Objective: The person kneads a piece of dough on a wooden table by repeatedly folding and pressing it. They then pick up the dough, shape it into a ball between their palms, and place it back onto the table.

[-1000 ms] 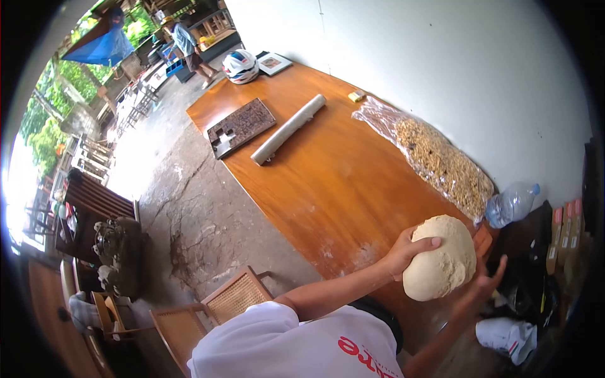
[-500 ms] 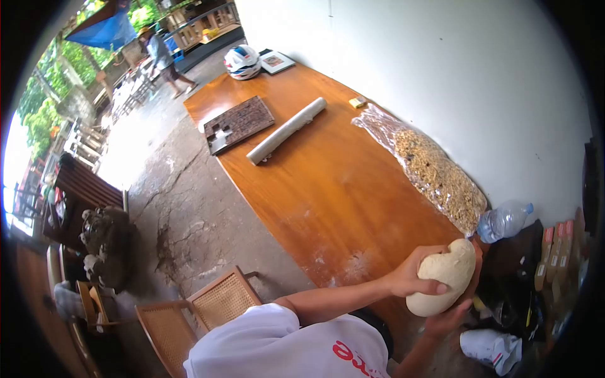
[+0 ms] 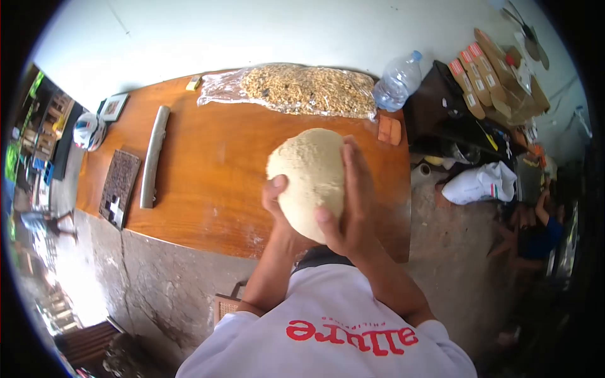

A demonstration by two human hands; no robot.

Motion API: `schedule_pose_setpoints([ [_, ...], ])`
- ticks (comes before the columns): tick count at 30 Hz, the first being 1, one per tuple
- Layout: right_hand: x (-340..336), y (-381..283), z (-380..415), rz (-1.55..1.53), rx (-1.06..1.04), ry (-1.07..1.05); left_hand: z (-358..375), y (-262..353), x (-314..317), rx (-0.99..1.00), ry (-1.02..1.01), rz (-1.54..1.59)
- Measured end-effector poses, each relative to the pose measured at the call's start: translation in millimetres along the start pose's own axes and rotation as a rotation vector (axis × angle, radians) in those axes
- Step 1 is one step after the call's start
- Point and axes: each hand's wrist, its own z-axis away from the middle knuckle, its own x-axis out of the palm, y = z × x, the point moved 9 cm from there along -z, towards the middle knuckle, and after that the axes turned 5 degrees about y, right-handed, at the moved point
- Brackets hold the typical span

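Observation:
A big, pale lump of dough (image 3: 309, 179) is held up between my two hands in front of my chest, over the wooden table. My left hand (image 3: 278, 205) grips its left side, thumb on the near face and the other fingers mostly hidden behind. Against the right side presses my right hand (image 3: 356, 195), its fingers along the edge and its thumb on the near face. The dough has a rounded top with a rough, crumbly-looking patch.
On the table (image 3: 208, 164) are a clear bag of golden grain-like pieces (image 3: 309, 88), a large plastic bottle (image 3: 398, 82), an orange block (image 3: 389, 130), a grey tube (image 3: 154, 157), a dark patterned board (image 3: 120, 186) and a helmet (image 3: 89, 131). Cardboard boxes (image 3: 482, 79) stand right. People are at both sides.
My view has swung toward the wall and the right. The dough has gone from a lumpy, elongated shape with a knob on top to a rounder one; both hands still hold it.

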Motion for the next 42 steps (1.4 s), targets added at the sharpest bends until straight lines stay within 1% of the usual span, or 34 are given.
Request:
schedule_pose_setpoints([
  [2, 18, 23, 2, -0.276, 0.086, -0.151, -2, 10, 12, -0.058, -0.134, 0.049],
  [3, 18, 31, -2, -0.28, 0.085, -0.14, 1, 10, 12, -0.07, -0.104, 0.03],
  [4, 22, 45, 4, -0.49, 0.238, -0.166, 8, 6, 3, -0.065, -0.032, -0.035],
  [5, 26, 52, 8, -0.691, 0.379, -0.184, 15, 1, -1, -0.087, -0.008, -0.051],
  [6, 26, 55, 2, -0.681, 0.363, -0.178, 9, -2, 3, -0.091, -0.015, -0.062],
  [8, 35, 82, 15, -1.039, 0.672, -0.06, 6, -8, 4, -0.128, -0.066, -0.063],
  [9, 35, 88, 22, -1.034, 0.677, -0.06, 8, -12, 6, -0.167, -0.106, -0.074],
  [10, 47, 98, 35, -1.177, 0.816, -0.142, 6, -12, 7, -0.171, -0.109, -0.075],
  [11, 60, 104, 51, -1.322, 0.954, -0.22, 2, -11, 11, -0.156, -0.141, -0.312],
  [12, 66, 115, 63, -1.326, 0.955, -0.196, -1, -11, 17, -0.146, -0.178, -0.555],
  [13, 72, 121, 74, -1.529, 0.938, -0.16, -3, -11, 31, -0.093, -0.239, -0.7],
  [14, 71, 122, 77, -1.727, 0.9, -0.124, -3, -13, 40, -0.108, -0.264, -0.707],
  [15, 68, 119, 81, -1.721, 0.885, -0.098, -2, -16, 46, -0.085, -0.283, -0.898],
  [17, 70, 127, 105, -1.756, 1.122, 0.199, -5, -20, 46, -0.013, -0.267, -1.277],
  [18, 66, 129, 107, -1.754, 1.122, 0.22, -5, -24, 47, -0.026, -0.281, -1.28],
  [20, 56, 137, 118, -1.583, 1.217, 0.271, -10, -15, 49, 0.116, -0.172, -1.539],
  [21, 52, 137, 115, -1.584, 1.225, 0.286, -13, -17, 52, 0.219, -0.217, -1.632],
  [22, 47, 138, 108, -1.608, 1.204, 0.318, -15, -20, 49, 0.2, -0.215, -1.639],
  [23, 45, 137, 107, -1.636, 1.191, 0.351, -17, -19, 39, 0.109, -0.112, -1.566],
  [24, 45, 142, 109, -1.649, 1.206, 0.362, -21, -21, 29, 0.066, -0.064, -1.543],
  [25, 44, 146, 106, -1.695, 1.166, 0.346, -25, -22, 18, 0.024, -0.015, -1.519],
  [26, 43, 147, 103, -1.742, 1.112, 0.33, -36, -30, 6, 0.095, -0.053, -1.411],
  [28, 39, 146, 104, -1.73, 1.105, 0.361, -42, -28, 6, 0.173, -0.111, -1.308],
  [29, 38, 150, 110, -1.667, 1.154, 0.401, -38, -35, 5, 0.027, -0.176, -1.166],
  [30, 35, 154, 117, -1.598, 1.204, 0.441, -35, -41, -6, -0.057, -0.199, -1.032],
  [31, 32, 153, 119, -1.599, 1.197, 0.448, -31, -47, -17, -0.144, -0.213, -0.9],
  [32, 29, 149, 119, -1.591, 1.181, 0.429, -23, -43, -20, -0.143, -0.215, -0.9],
  [34, 28, 148, 122, -1.583, 1.167, 0.401, 0, -49, -39, -0.348, -0.142, -0.779],
  [35, 27, 150, 122, -1.59, 1.145, 0.373, 8, -48, -44, -0.342, -0.137, -0.776],
  [37, 25, 146, 119, -1.591, 1.121, 0.329, 23, -31, -78, -0.276, 0.193, -0.8],
  [38, 20, 143, 114, -1.578, 1.116, 0.357, 33, -29, -82, -0.267, 0.195, -0.788],
  [40, 18, 146, 108, -1.536, 1.096, 0.368, 52, -42, -91, -0.337, 0.285, -0.453],
  [41, 23, 155, 116, -1.506, 1.119, 0.443, 59, -49, -77, -0.338, 0.186, -0.396],
  [42, 24, 157, 120, -1.477, 1.143, 0.517, 60, -59, -72, -0.342, 0.182, -0.372],
])
